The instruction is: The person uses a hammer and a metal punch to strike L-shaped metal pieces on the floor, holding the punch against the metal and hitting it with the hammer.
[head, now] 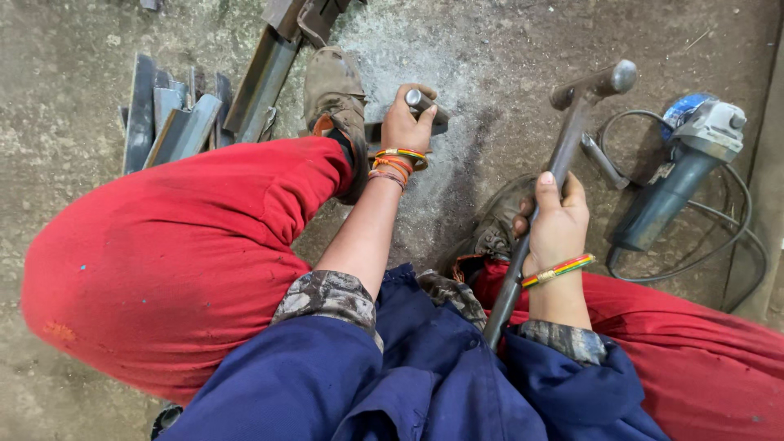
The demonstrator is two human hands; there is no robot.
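My left hand (406, 122) grips a short metal cylinder (418, 100) and holds it upright on a dark metal piece on the concrete floor, beside my left boot (335, 102). My right hand (555, 220) is closed around the long steel handle of a hammer (572, 131). The hammer's head (594, 83) is raised above the floor, to the right of the cylinder. Both wrists carry coloured bangles. I squat in red trousers and a blue top.
An angle grinder (682, 175) with a grey body and looped black cable lies on the floor at the right. Several steel angle bars and flat strips (184, 118) are stacked at the upper left. A longer steel section (269, 69) runs toward the top.
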